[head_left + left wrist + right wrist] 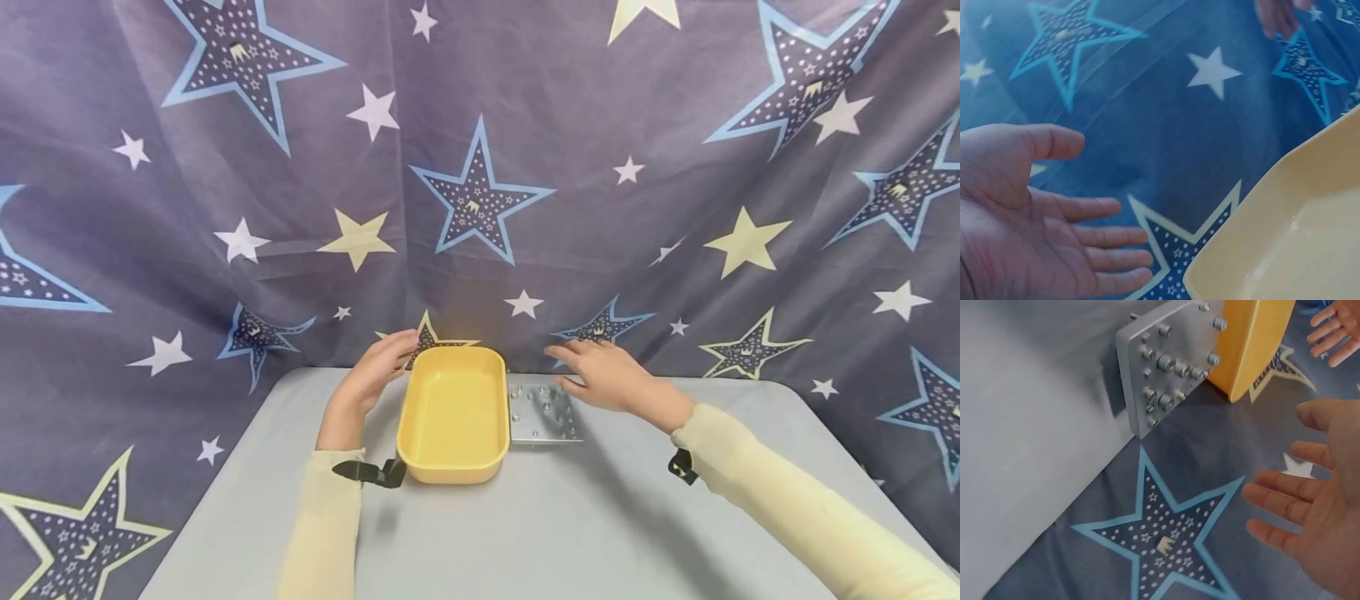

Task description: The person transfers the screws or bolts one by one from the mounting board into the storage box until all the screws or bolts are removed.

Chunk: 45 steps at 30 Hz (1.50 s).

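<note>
A yellow rectangular tray [453, 477] with raised walls stands at the back of the table. Right beside it lies a grey metal plate [528, 432] with several bolts in it; in the right wrist view the bolt heads stand out from the plate [1132, 381]. My left hand [377, 367] is held just left of the tray, fingers extended and palm facing it, holding nothing. Over the plate's right side hovers my right hand [603, 375], its fingers spread and holding nothing. The left wrist view shows the left palm [1041, 231] apart from the tray wall [1260, 200].
The light grey table [480, 550] ends at the back against a dark curtain [480, 292] printed with stars. Black wrist straps [367, 472] sit over the pale sleeves [322, 525]. The tray and plate stand side by side near the back edge.
</note>
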Each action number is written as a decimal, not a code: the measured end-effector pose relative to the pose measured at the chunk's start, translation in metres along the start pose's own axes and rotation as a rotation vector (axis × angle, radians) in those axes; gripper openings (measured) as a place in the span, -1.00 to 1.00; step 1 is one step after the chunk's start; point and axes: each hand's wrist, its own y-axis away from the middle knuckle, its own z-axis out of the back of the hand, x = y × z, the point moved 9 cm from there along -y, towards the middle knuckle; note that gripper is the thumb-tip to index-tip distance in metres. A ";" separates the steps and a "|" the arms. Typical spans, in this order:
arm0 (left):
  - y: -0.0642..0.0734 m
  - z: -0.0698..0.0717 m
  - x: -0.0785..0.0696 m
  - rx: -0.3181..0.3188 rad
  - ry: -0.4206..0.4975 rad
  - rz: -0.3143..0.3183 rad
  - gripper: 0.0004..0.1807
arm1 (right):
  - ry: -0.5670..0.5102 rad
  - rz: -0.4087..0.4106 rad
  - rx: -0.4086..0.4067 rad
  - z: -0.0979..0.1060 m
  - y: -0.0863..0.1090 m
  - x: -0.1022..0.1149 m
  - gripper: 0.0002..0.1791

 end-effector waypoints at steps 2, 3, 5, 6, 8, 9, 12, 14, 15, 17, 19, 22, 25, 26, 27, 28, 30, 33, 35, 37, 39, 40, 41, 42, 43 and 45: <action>0.002 0.008 0.008 -0.034 0.037 0.033 -0.30 | 0.026 0.031 0.001 0.000 0.000 0.008 -0.45; 0.002 0.011 0.012 -0.048 0.063 0.043 -0.31 | 0.036 0.047 0.004 -0.001 0.000 0.012 -0.46; 0.004 0.018 0.021 -0.069 0.111 0.067 -0.35 | 0.047 0.076 0.012 -0.003 -0.001 0.019 -0.47; 0.004 0.020 0.025 -0.077 0.131 0.076 -0.36 | 0.053 0.090 0.012 -0.004 -0.001 0.023 -0.48; 0.005 0.025 0.036 -0.083 0.165 0.088 -0.39 | 0.057 0.118 0.015 -0.006 -0.002 0.030 -0.49; 0.005 0.027 0.041 -0.079 0.180 0.090 -0.40 | 0.056 0.134 0.014 -0.006 -0.002 0.034 -0.49; 0.004 0.031 0.057 -0.061 0.199 0.096 -0.43 | 0.064 0.183 -0.001 -0.007 -0.002 0.045 -0.52; 0.003 0.032 0.068 -0.044 0.212 0.107 -0.44 | 0.068 0.216 -0.006 -0.008 -0.003 0.051 -0.55; 0.003 0.033 0.072 -0.041 0.221 0.112 -0.45 | 0.072 0.230 -0.011 -0.007 -0.004 0.053 -0.56; 0.001 0.032 0.083 -0.037 0.234 0.128 -0.45 | 0.076 0.245 -0.009 -0.009 -0.004 0.055 -0.59; 0.000 0.031 0.089 -0.037 0.237 0.141 -0.45 | 0.080 0.254 -0.005 -0.010 -0.005 0.057 -0.63; -0.005 0.030 0.094 -0.048 0.222 0.148 -0.42 | 0.085 0.253 0.010 -0.014 -0.005 0.057 -0.71; -0.009 0.028 0.095 -0.046 0.199 0.151 -0.41 | 0.081 0.252 0.038 -0.022 -0.004 0.056 -0.82; -0.011 0.026 0.095 -0.044 0.185 0.153 -0.42 | 0.080 0.255 0.048 -0.026 -0.003 0.056 -0.86; -0.012 0.024 0.095 -0.038 0.174 0.153 -0.43 | 0.076 0.258 0.057 -0.030 -0.002 0.056 -0.90; -0.013 0.022 0.096 -0.034 0.162 0.155 -0.44 | 0.075 0.265 0.063 -0.034 -0.002 0.057 -0.93; -0.015 0.018 0.096 -0.022 0.148 0.154 -0.44 | 0.076 0.276 0.063 -0.041 0.000 0.057 -0.95; -0.016 0.014 0.095 -0.018 0.127 0.152 -0.46 | 0.088 0.273 0.049 -0.048 0.001 0.057 -0.93; -0.017 0.012 0.095 -0.021 0.124 0.152 -0.45 | 0.102 0.263 0.051 -0.052 0.002 0.056 -0.92; -0.017 0.012 0.095 -0.026 0.115 0.156 -0.45 | 0.106 0.255 0.067 -0.056 0.003 0.056 -0.90; -0.017 0.011 0.095 -0.024 0.104 0.158 -0.44 | 0.099 0.248 0.092 -0.061 0.004 0.055 -0.88; -0.017 0.011 0.095 -0.025 0.102 0.159 -0.44 | 0.091 0.243 0.105 -0.063 0.004 0.055 -0.86; -0.017 0.011 0.095 -0.029 0.100 0.161 -0.44 | 0.080 0.238 0.116 -0.065 0.004 0.054 -0.85; -0.017 0.010 0.094 -0.027 0.099 0.160 -0.43 | 0.071 0.233 0.127 -0.067 0.004 0.054 -0.84; -0.017 0.010 0.094 -0.028 0.102 0.159 -0.43 | 0.065 0.225 0.136 -0.068 0.004 0.053 -0.82; -0.017 0.010 0.093 -0.030 0.107 0.158 -0.43 | 0.055 0.210 0.156 -0.071 0.004 0.051 -0.80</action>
